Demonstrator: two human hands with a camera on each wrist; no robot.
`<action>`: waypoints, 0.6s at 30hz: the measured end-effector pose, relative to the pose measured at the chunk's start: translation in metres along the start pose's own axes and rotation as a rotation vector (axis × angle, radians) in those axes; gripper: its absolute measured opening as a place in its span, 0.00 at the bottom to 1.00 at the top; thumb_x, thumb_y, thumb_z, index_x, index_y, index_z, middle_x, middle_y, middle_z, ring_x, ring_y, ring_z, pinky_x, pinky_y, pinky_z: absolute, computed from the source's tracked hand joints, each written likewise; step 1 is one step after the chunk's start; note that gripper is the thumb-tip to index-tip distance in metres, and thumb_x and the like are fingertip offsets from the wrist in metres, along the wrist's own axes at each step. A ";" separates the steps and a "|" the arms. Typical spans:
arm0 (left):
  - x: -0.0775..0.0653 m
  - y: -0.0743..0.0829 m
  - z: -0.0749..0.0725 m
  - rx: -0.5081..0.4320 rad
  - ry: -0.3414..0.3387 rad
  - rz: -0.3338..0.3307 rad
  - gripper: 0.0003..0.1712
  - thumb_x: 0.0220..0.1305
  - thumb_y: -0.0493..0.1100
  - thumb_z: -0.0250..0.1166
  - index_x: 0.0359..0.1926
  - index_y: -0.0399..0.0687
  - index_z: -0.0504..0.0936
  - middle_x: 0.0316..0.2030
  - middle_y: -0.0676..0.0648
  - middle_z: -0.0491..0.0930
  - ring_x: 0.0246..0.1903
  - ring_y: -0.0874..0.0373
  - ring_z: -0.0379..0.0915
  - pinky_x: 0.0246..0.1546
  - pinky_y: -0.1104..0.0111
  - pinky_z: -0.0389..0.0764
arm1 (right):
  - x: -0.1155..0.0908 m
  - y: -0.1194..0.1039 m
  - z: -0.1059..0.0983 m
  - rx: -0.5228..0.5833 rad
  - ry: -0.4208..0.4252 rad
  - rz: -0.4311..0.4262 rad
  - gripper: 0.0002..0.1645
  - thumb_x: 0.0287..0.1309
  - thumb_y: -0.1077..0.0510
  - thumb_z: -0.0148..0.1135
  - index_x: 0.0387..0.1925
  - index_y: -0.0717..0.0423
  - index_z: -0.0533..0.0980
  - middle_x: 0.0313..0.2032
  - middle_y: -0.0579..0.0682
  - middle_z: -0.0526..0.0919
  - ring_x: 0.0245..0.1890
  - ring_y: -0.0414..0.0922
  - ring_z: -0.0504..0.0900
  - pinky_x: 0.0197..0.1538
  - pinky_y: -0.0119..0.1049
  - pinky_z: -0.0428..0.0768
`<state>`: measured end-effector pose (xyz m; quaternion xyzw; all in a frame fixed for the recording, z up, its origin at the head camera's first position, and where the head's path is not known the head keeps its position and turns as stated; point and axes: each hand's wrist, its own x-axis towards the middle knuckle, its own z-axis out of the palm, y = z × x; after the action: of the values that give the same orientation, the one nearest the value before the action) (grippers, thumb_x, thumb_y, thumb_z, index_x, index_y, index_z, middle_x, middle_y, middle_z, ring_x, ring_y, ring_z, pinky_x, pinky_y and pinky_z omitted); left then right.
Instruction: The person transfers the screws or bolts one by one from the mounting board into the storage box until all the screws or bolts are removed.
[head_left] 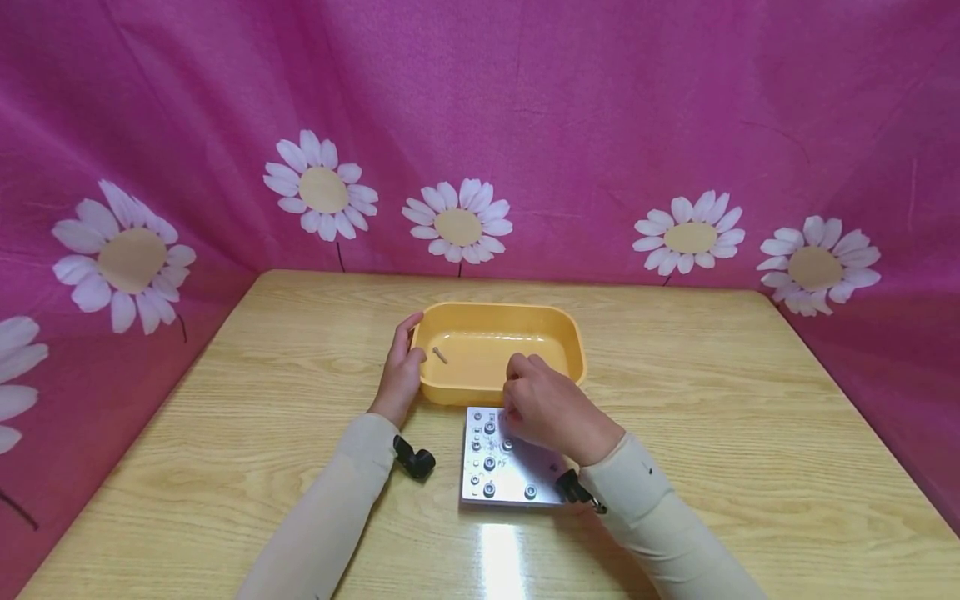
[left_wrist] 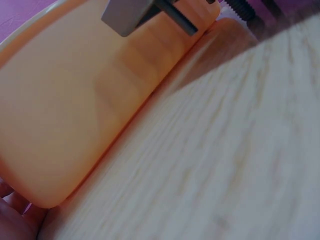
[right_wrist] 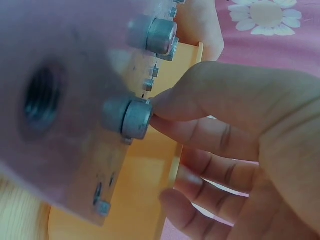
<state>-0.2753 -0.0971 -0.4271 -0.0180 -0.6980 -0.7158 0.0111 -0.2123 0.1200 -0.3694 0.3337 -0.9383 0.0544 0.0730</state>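
A yellow plastic tray point(head_left: 498, 396) lies ahead of me, and my left hand point(head_left: 400, 377) grips its left end, with the thumb at the rim. One small screw point(head_left: 440, 355) lies inside the tray at the left. In front of it is a shiny metal plate point(head_left: 517, 475) set with several socket head bolts point(head_left: 489, 463) and smaller screws. My right hand point(head_left: 558, 408) is over the plate's far right part. In the right wrist view, its thumb and index finger pinch at the head of a socket head bolt point(right_wrist: 136, 119) seated in the plate; the other fingers are loosely bent.
A wooden table point(head_left: 300, 367) carries everything. Pink cloth point(head_left: 562, 108) with white flowers hangs behind and at both sides. Black camera mounts are strapped at the left point(head_left: 414, 458) and right point(head_left: 579, 489) wrists. In the right wrist view, a threaded hole point(right_wrist: 42, 95) shows in the plate.
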 end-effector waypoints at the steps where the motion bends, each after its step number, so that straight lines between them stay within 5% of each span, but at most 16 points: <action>1: -0.002 0.004 0.001 0.000 -0.003 0.002 0.35 0.64 0.30 0.41 0.73 0.49 0.55 0.74 0.47 0.48 0.72 0.51 0.44 0.69 0.58 0.53 | 0.000 0.000 0.000 0.000 -0.001 0.000 0.05 0.46 0.61 0.70 0.20 0.52 0.80 0.35 0.47 0.72 0.35 0.44 0.67 0.37 0.32 0.72; 18: -0.006 0.008 0.002 0.000 -0.002 0.012 0.35 0.64 0.30 0.40 0.73 0.47 0.55 0.74 0.45 0.49 0.72 0.50 0.47 0.68 0.57 0.56 | 0.000 0.002 0.001 0.028 -0.034 -0.005 0.03 0.46 0.59 0.72 0.25 0.52 0.83 0.36 0.47 0.74 0.36 0.44 0.68 0.40 0.33 0.73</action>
<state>-0.2686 -0.0957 -0.4189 -0.0230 -0.6979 -0.7157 0.0148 -0.2136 0.1221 -0.3705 0.3380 -0.9376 0.0616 0.0525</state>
